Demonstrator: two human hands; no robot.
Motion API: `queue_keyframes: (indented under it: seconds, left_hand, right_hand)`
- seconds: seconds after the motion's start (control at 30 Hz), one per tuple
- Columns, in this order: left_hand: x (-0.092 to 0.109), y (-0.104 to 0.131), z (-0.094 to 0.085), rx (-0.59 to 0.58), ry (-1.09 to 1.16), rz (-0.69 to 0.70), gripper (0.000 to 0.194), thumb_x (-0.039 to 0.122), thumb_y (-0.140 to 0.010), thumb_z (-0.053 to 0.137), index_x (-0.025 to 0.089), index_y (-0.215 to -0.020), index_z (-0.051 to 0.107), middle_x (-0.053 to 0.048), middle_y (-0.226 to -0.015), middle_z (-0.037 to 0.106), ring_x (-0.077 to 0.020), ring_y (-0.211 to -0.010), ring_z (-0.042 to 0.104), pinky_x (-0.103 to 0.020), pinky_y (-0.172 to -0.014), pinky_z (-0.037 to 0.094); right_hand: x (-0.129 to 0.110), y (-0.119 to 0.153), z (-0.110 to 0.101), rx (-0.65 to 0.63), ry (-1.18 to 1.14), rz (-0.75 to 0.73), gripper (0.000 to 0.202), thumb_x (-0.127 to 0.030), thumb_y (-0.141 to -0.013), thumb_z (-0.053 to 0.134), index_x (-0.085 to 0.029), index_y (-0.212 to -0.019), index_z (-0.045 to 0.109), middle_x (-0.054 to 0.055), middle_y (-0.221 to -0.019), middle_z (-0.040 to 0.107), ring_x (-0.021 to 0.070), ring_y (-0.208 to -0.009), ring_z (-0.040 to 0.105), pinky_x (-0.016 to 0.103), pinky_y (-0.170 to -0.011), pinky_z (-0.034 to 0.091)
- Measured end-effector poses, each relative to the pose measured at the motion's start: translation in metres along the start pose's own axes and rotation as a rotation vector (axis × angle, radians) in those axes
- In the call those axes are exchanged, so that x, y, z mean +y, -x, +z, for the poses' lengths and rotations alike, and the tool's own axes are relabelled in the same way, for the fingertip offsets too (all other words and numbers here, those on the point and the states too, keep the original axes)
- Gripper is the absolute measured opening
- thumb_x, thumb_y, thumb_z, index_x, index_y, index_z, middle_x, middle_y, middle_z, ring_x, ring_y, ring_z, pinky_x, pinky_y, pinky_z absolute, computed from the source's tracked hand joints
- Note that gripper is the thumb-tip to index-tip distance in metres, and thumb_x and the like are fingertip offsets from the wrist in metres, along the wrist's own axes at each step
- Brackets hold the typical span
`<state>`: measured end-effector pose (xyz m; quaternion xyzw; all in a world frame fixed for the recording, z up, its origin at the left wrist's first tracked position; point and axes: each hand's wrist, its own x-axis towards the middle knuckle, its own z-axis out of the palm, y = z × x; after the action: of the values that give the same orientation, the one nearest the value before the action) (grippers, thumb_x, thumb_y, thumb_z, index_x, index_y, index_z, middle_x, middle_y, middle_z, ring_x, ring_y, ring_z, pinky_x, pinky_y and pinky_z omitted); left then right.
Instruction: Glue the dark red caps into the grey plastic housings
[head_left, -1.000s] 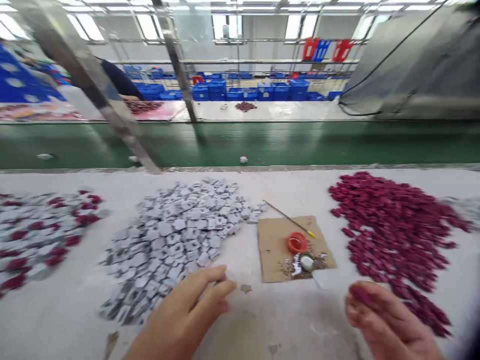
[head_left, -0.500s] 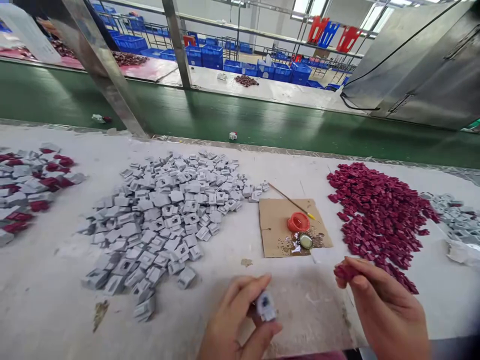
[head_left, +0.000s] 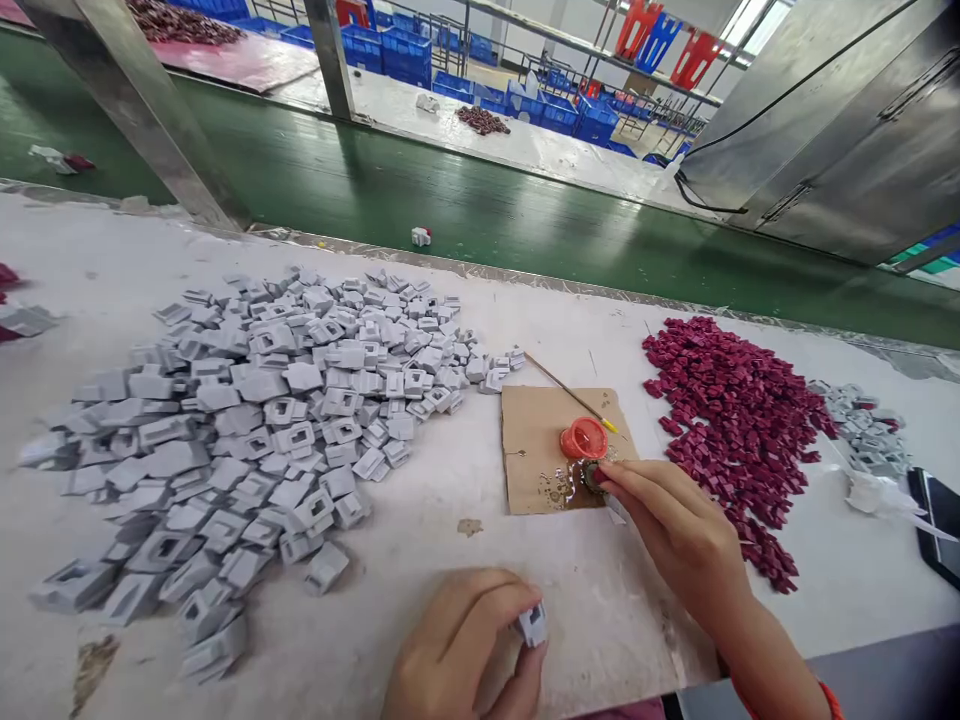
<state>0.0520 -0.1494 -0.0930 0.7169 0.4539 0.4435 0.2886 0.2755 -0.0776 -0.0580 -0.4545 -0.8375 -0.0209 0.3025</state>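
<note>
Near the table's front edge my left hand (head_left: 469, 640) pinches a small grey plastic piece (head_left: 533, 624) with a dark opening. My right hand (head_left: 667, 530) reaches over the cardboard square (head_left: 529, 420), its fingertips closed at the small round cap (head_left: 592, 476); whether a dark red piece is between them is hidden. Beside the fingertips stands a red round container (head_left: 583, 438). A thin stick (head_left: 562, 386) with a yellow end lies across the cardboard's back edge. Grey pieces (head_left: 300, 380) are heaped on the left, dark red pieces (head_left: 735, 420) on the right.
A smaller grey heap (head_left: 870, 430) lies at the far right, near a crumpled white wrapper (head_left: 877, 495) and a black device (head_left: 937, 520). Behind the table runs a green belt (head_left: 510, 220), with a metal post (head_left: 135, 110) at the left. Blue crates (head_left: 405, 55) stand beyond.
My right hand has moved left and forward to the cap on the cardboard. My left hand still holds the grey piece. The view has shifted, showing the black device at the right.
</note>
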Motion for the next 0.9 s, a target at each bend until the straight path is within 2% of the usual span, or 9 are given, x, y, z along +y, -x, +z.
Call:
queue_keyframes:
  seconds: [0.07, 0.13, 0.23, 0.33, 0.5, 0.73, 0.9]
  left_hand:
    - [-0.005, 0.000, 0.000, -0.037, -0.065, 0.066, 0.033, 0.002, -0.078, 0.060, 0.020, -0.105, 0.057, -0.003, -0.091, 0.071, -0.0161, -0.084, 0.066, -0.024, -0.078, 0.054]
    - [-0.007, 0.001, 0.001, -0.047, -0.097, 0.072, 0.030, 0.003, -0.080, 0.061, 0.019, -0.105, 0.058, -0.004, -0.090, 0.071, -0.0177, -0.083, 0.066, -0.026, -0.076, 0.055]
    - [-0.006, 0.003, 0.003, -0.036, -0.093, 0.025, 0.027, 0.005, -0.081, 0.062, 0.018, -0.104, 0.059, -0.005, -0.089, 0.071, -0.0193, -0.082, 0.064, -0.029, -0.074, 0.055]
    - [-0.003, 0.004, 0.004, -0.025, -0.070, -0.031, 0.024, 0.007, -0.081, 0.065, 0.019, -0.101, 0.059, -0.004, -0.087, 0.071, -0.0195, -0.082, 0.063, -0.030, -0.075, 0.054]
    - [0.001, 0.003, 0.003, -0.015, -0.035, -0.104, 0.022, 0.006, -0.081, 0.065, 0.019, -0.098, 0.059, -0.003, -0.085, 0.069, -0.0181, -0.080, 0.062, -0.029, -0.073, 0.053]
    - [0.003, 0.003, 0.004, -0.008, -0.040, -0.106, 0.023, 0.005, -0.081, 0.064, 0.019, -0.098, 0.059, -0.003, -0.085, 0.069, -0.0182, -0.080, 0.062, -0.030, -0.072, 0.054]
    - [0.000, 0.003, 0.001, -0.017, -0.055, -0.085, 0.019, 0.007, -0.083, 0.062, 0.020, -0.097, 0.058, -0.003, -0.084, 0.069, -0.0180, -0.078, 0.064, -0.028, -0.071, 0.054]
  right_hand:
    - [-0.002, 0.000, -0.001, -0.001, -0.015, 0.002, 0.026, -0.007, -0.089, 0.057, -0.021, -0.110, 0.065, 0.005, -0.094, 0.069, 0.0178, -0.084, 0.065, 0.030, -0.073, 0.055]
    - [-0.007, 0.002, -0.004, 0.035, -0.025, 0.025, 0.031, -0.005, -0.087, 0.060, -0.022, -0.112, 0.064, 0.005, -0.096, 0.068, 0.0179, -0.085, 0.065, 0.031, -0.075, 0.055]
    - [-0.025, 0.011, -0.006, 0.093, -0.107, 0.138, 0.035, -0.005, -0.084, 0.064, -0.024, -0.114, 0.063, 0.005, -0.099, 0.067, 0.0182, -0.087, 0.064, 0.031, -0.076, 0.055]
    - [-0.052, 0.024, -0.002, 0.094, -0.317, 0.251, 0.033, -0.006, -0.083, 0.064, -0.023, -0.110, 0.064, 0.005, -0.092, 0.067, 0.0193, -0.084, 0.064, 0.030, -0.067, 0.056]
    - [-0.083, 0.040, 0.011, 0.097, -0.513, 0.293, 0.036, 0.001, -0.079, 0.063, -0.020, -0.108, 0.064, 0.005, -0.087, 0.067, 0.0191, -0.080, 0.063, 0.032, -0.065, 0.056]
    - [-0.083, 0.033, 0.013, -0.014, -0.516, 0.248, 0.028, -0.001, -0.081, 0.062, -0.019, -0.102, 0.065, 0.005, -0.083, 0.067, 0.0171, -0.076, 0.064, 0.026, -0.061, 0.058]
    - [-0.083, 0.026, 0.012, -0.125, -0.547, 0.239, 0.026, -0.002, -0.085, 0.059, -0.017, -0.106, 0.064, 0.006, -0.088, 0.066, 0.0151, -0.080, 0.064, 0.023, -0.067, 0.059]
